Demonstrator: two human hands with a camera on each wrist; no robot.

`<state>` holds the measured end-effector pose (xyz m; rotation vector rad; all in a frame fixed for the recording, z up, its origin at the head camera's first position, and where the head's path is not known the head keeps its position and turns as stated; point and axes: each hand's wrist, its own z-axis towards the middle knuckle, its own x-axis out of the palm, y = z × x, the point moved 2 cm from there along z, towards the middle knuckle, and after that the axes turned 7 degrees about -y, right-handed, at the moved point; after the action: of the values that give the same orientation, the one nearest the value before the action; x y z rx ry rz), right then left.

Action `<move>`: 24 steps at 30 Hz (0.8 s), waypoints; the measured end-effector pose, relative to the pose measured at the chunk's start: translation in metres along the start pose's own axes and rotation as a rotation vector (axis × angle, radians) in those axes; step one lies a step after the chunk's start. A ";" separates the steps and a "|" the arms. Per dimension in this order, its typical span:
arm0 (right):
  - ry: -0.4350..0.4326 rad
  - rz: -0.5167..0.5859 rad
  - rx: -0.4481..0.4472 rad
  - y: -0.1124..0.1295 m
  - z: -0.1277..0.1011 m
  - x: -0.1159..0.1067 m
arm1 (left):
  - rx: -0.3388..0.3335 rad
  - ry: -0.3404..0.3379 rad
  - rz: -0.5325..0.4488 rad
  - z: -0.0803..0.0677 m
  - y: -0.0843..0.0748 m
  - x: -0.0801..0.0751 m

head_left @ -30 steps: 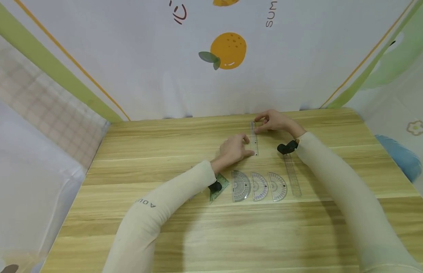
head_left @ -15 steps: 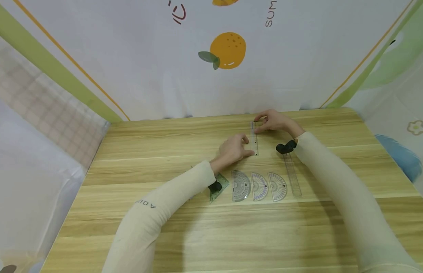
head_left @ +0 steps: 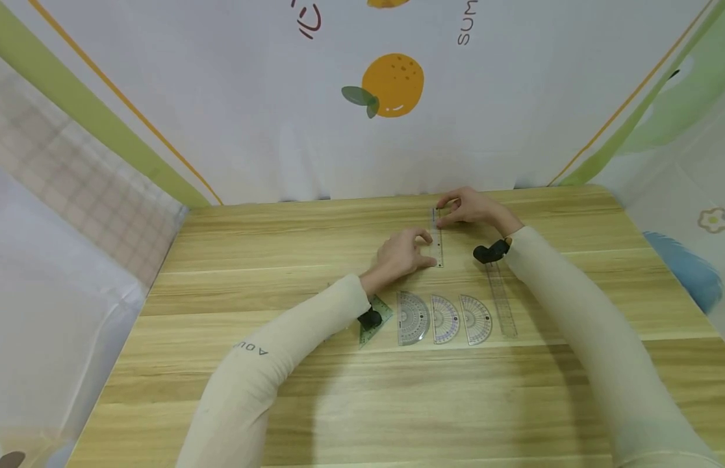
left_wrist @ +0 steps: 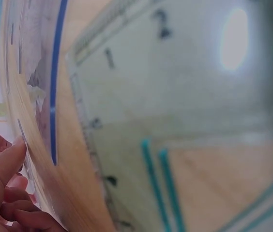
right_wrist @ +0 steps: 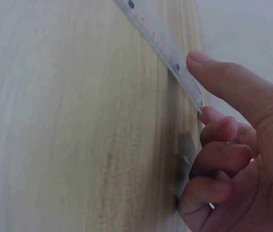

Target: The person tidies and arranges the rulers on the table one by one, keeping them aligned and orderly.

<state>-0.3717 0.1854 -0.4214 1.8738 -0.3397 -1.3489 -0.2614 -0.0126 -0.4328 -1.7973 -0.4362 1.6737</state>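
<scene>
A clear plastic ruler (head_left: 436, 237) lies flat on the wooden table (head_left: 234, 260), its long axis running away from the person toward the back wall. The right hand (head_left: 470, 208) pinches its far end between thumb and curled fingers; the left hand (head_left: 400, 255) grips the near end, fingertips on its left edge. Three protractors (head_left: 444, 318) sit nearer, apart from both hands.

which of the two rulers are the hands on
The far ruler, with the left hand and right hand at its ends. The other ruler lies untouched beside the protractors.
</scene>
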 end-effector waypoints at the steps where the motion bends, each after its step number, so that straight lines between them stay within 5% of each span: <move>1: -0.002 0.001 -0.001 0.000 0.000 0.000 | -0.002 0.004 -0.001 0.000 0.000 0.000; 15: -0.016 0.002 -0.014 0.001 -0.001 -0.001 | 0.033 0.055 -0.036 0.004 0.000 -0.001; 24: -0.057 0.061 0.011 -0.002 -0.001 -0.007 | 0.037 0.022 -0.025 0.002 0.000 -0.001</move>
<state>-0.3739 0.1915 -0.4182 1.8221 -0.4313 -1.3633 -0.2638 -0.0126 -0.4319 -1.7747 -0.4143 1.6333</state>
